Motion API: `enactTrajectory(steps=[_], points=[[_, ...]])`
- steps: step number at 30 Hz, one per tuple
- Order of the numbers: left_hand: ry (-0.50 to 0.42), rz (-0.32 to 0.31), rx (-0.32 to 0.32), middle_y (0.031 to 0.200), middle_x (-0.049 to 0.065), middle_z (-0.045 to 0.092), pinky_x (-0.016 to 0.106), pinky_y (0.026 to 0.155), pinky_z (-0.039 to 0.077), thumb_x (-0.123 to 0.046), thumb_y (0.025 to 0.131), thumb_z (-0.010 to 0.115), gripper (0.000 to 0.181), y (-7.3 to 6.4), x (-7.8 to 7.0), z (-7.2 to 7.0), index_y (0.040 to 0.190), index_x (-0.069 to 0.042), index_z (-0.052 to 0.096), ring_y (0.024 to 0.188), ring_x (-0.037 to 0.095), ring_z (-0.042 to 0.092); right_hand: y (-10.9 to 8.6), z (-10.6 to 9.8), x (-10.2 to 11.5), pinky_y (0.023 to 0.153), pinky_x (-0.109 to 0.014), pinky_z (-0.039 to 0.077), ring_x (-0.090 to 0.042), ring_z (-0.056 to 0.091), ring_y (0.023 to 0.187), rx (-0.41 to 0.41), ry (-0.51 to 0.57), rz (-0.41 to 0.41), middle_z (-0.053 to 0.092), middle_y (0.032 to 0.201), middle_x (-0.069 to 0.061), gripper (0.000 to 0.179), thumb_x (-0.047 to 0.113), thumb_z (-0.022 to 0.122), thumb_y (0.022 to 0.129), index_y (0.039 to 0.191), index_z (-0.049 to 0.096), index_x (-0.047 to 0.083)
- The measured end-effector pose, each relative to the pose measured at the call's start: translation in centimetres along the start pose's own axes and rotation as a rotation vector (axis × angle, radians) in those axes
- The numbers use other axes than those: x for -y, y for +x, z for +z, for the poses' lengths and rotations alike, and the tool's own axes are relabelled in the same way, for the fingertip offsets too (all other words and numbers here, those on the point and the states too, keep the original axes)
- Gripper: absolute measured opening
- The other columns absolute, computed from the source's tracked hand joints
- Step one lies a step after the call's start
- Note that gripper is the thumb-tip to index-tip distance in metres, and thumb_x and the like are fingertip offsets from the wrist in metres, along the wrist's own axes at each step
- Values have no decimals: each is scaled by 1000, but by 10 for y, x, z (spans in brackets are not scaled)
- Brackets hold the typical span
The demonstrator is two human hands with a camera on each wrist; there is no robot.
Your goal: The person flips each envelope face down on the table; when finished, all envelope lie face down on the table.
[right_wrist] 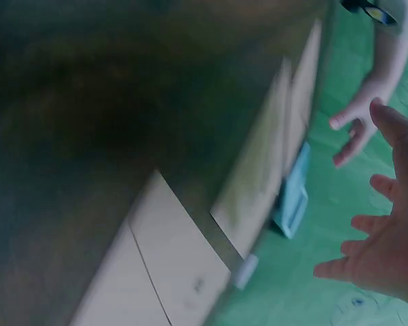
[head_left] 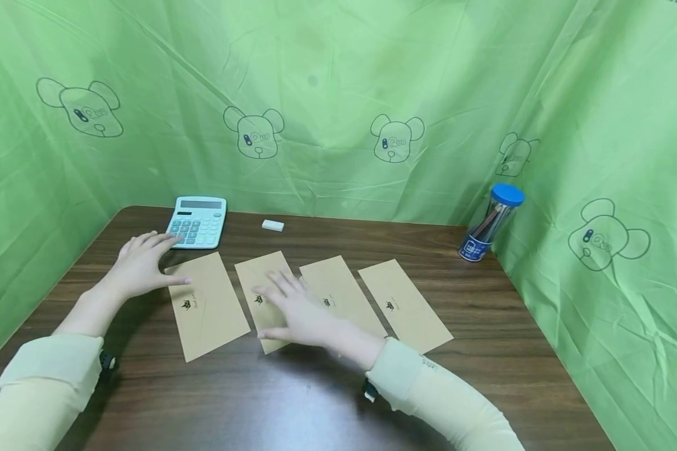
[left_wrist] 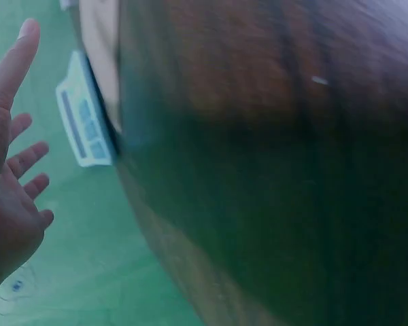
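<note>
Several brown paper envelopes lie in a slanted row on the wooden table. My left hand hovers with fingers spread over the left edge of the leftmost envelope; its fingertips overlap the corner of a light blue calculator in the head view. My right hand, fingers also spread, is over the second envelope and partly hides it and the third envelope. The rightmost envelope is apart from both hands. In the wrist views the left palm and right palm hold nothing.
A small white eraser-like block lies at the back of the table. At the back right stands a clear tube with a blue lid and pencil-like sticks inside. Green cloth with printed bear heads hangs around the table.
</note>
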State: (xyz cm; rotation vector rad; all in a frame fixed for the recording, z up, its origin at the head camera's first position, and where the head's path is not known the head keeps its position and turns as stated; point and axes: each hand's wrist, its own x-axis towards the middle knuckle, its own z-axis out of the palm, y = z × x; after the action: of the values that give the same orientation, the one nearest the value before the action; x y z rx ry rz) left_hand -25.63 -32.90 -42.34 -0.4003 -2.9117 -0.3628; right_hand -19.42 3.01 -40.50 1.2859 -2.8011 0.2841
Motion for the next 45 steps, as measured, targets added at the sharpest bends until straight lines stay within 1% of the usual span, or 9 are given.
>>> enactTrajectory(steps=[5, 9, 12, 18, 22, 27, 35, 41, 45], points=[[-36, -25, 67, 132, 30, 43, 70, 88, 22, -61, 62, 78, 94, 0, 11, 9, 131, -5, 50, 121, 52, 29, 13, 18, 6, 116, -43, 14, -30, 11, 145, 70, -35, -91, 17, 157, -6, 75, 59, 61, 82, 145, 34, 27], [-73, -37, 158, 133, 29, 43, 65, 84, 25, -64, 64, 76, 90, 5, 16, 17, 128, -5, 53, 119, 49, 31, 24, 24, 6, 115, -44, 20, -30, 17, 143, 133, -88, -128, 26, 155, -3, 71, 62, 58, 83, 142, 39, 27], [-79, -43, 212, 133, 29, 42, 63, 82, 26, -67, 64, 73, 93, 9, 18, 20, 129, -3, 52, 117, 48, 33, 30, 28, 6, 113, -47, 24, -29, 20, 143, 202, -83, -153, 32, 152, 1, 67, 61, 57, 84, 140, 42, 28], [-101, -56, 255, 120, 25, 52, 57, 78, 30, -64, 63, 75, 90, 16, 20, 22, 126, -3, 55, 108, 42, 40, 36, 37, 7, 112, -48, 26, -22, 19, 143, 299, -82, -185, 34, 150, 9, 59, 60, 54, 87, 139, 45, 33], [-131, -59, 274, 109, 20, 57, 55, 75, 33, -61, 63, 77, 86, 19, 20, 22, 122, -3, 55, 102, 39, 45, 36, 39, 7, 112, -48, 25, -20, 20, 143, 307, -81, -180, 35, 150, 11, 56, 58, 55, 87, 138, 46, 34], [-165, -72, 298, 103, 17, 59, 53, 72, 34, -57, 62, 80, 80, 22, 22, 23, 117, -3, 56, 98, 39, 48, 37, 39, 9, 113, -47, 24, -20, 20, 143, 313, -81, -180, 34, 150, 12, 55, 56, 55, 88, 138, 46, 35], [-216, -101, 339, 106, 19, 59, 57, 80, 37, -52, 63, 81, 74, 27, 26, 25, 107, 1, 57, 100, 37, 49, 38, 41, 9, 112, -48, 26, -20, 22, 142, 298, -89, -183, 36, 148, 12, 52, 53, 58, 88, 136, 48, 36], [-316, -71, 349, 95, 17, 59, 39, 75, 44, -36, 68, 83, 64, 28, 29, 20, 104, 5, 50, 87, 27, 53, 36, 42, 12, 111, -48, 26, -21, 23, 142, 287, -88, -175, 37, 147, 11, 51, 52, 59, 88, 134, 48, 35], [-425, -37, 358, 100, 18, 61, 31, 74, 45, -17, 76, 78, 49, 28, 30, 11, 110, 6, 52, 93, 27, 56, 34, 41, 15, 113, -47, 23, -23, 24, 141, 280, -81, -162, 37, 147, 8, 52, 50, 60, 88, 135, 47, 33]])
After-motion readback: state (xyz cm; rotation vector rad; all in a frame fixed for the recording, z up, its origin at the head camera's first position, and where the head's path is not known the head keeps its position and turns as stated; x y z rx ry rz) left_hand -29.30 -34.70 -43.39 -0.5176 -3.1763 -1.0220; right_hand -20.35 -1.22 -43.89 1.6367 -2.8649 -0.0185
